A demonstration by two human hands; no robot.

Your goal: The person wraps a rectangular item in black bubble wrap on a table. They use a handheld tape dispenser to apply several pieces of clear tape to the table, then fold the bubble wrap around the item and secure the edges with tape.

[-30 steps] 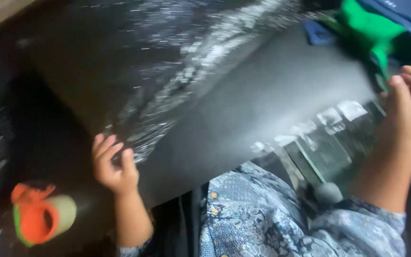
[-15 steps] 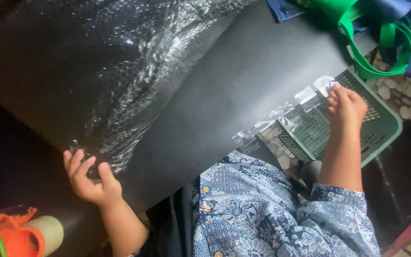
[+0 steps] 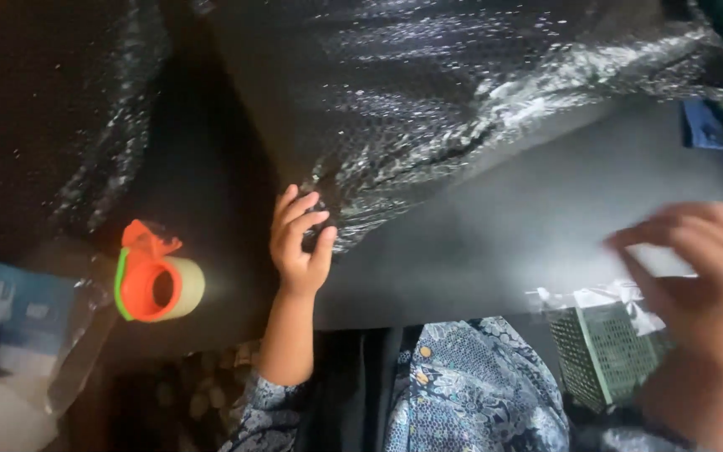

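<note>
A large dark sheet (image 3: 495, 218) lies across the counter, its near edge running just above the person's patterned shirt (image 3: 462, 393). Bubble wrap (image 3: 462, 92) covers the sheet's far part, crumpled and shiny, and its loose edge runs down slantwise to the left hand (image 3: 299, 243). That hand rests on the sheet near its near-left corner, fingers (image 3: 294, 209) spread and laid on the wrap's lower tip, thumb pressed beside them; it pins the wrap rather than clenching it. The right hand (image 3: 696, 268) is over the sheet's near-right part, blurred, fingers curled loosely; whether it holds anything cannot be told. Bare sheet lies open between the two hands.

Just beyond the sheet's left edge, near the left hand but apart from it, a tape roll (image 3: 161, 285) sits in an orange dispenser on the dark counter (image 3: 211, 184). More bubble wrap (image 3: 69, 125) lies at the far left. A green mesh basket (image 3: 604, 351) shows below the sheet's near edge, under the right hand, with clear plastic at its rim. Blue and white packages (image 3: 18, 318) sit at the near-left corner. Blue and green fabric (image 3: 713, 125) shows at the far right.
</note>
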